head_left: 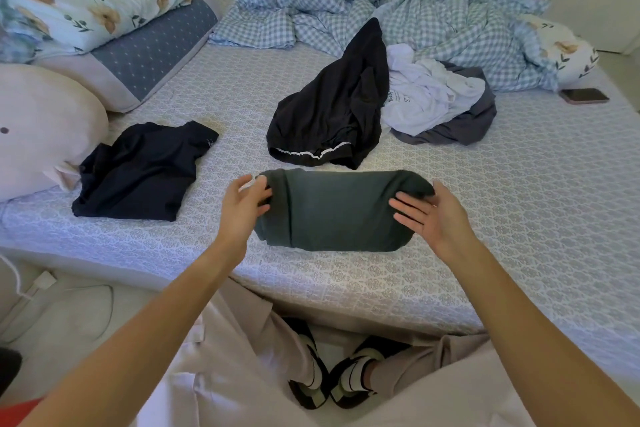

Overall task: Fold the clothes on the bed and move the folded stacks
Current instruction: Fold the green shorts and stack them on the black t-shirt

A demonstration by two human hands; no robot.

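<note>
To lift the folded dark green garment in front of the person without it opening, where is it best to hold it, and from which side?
Probably at its two short ends, from left and right together. The folded dark green garment lies as a wide flat bundle with rounded ends, and the left hand and right hand are already at those ends. Fingers slid under each end, thumbs on top, should keep the layers together.

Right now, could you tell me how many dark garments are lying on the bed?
4: a green folded one at the near edge, a navy one left, a black one centre, a grey one under the white clothes. More may be hidden there.
</note>
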